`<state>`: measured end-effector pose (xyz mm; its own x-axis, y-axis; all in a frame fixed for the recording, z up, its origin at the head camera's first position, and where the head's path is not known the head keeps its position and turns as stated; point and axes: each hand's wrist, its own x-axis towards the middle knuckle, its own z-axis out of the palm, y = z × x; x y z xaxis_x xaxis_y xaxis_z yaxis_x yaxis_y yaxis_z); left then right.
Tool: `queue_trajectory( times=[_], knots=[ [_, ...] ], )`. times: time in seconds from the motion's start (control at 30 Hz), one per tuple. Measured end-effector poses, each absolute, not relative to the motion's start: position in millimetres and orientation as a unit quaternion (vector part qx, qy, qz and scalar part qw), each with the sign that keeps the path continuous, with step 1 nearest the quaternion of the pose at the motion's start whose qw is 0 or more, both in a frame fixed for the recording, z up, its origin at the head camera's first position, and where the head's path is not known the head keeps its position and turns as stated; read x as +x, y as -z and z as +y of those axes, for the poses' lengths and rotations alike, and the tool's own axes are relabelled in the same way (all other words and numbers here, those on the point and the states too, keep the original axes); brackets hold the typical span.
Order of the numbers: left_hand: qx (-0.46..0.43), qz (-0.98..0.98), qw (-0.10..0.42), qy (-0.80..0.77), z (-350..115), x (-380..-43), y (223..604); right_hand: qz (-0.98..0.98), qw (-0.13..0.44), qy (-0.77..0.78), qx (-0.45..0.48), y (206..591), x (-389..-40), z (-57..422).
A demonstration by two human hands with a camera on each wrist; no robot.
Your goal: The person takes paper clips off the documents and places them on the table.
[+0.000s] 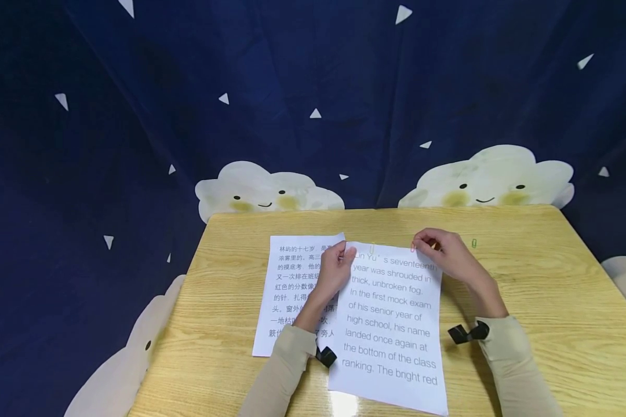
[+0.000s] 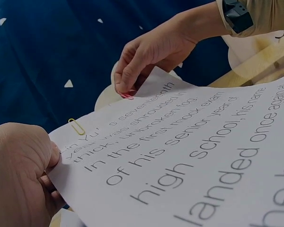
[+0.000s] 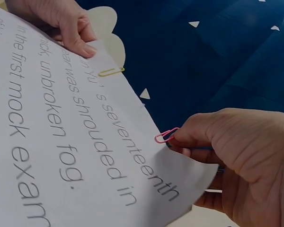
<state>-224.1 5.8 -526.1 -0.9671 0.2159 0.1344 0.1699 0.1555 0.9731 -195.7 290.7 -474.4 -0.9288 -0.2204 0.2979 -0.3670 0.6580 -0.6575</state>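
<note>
A printed English sheet (image 1: 391,324) is lifted at its top edge above the table. My left hand (image 1: 335,271) pinches its upper left corner, thumb on the printed face. A yellow paper clip (image 3: 111,72) sits on the top edge near that thumb. Toward the upper right corner, my right hand (image 3: 246,156) pinches a pink paper clip (image 3: 166,135) between thumb and forefinger, and the clip overlaps the sheet's top edge. How far the pink clip is pushed on, I cannot tell. The other right fingers lie behind the paper, partly hidden.
A sheet of Chinese text (image 1: 266,313) lies flat on the wooden table (image 1: 553,289), partly under my left arm and the English sheet. A green paper clip (image 1: 474,243) rests on the table right of my right hand. Behind hangs a dark blue curtain (image 1: 313,58) with clouds.
</note>
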Motion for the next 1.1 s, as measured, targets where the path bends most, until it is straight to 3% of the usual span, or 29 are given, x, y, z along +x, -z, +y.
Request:
queue_trajectory(
  times=[1.1],
  knots=[
    [0.113, 0.757, 0.019, -0.643, 3, -226, 526, -0.931, 0.061, -0.345, 0.098, 471, -189, 338]
  ],
)
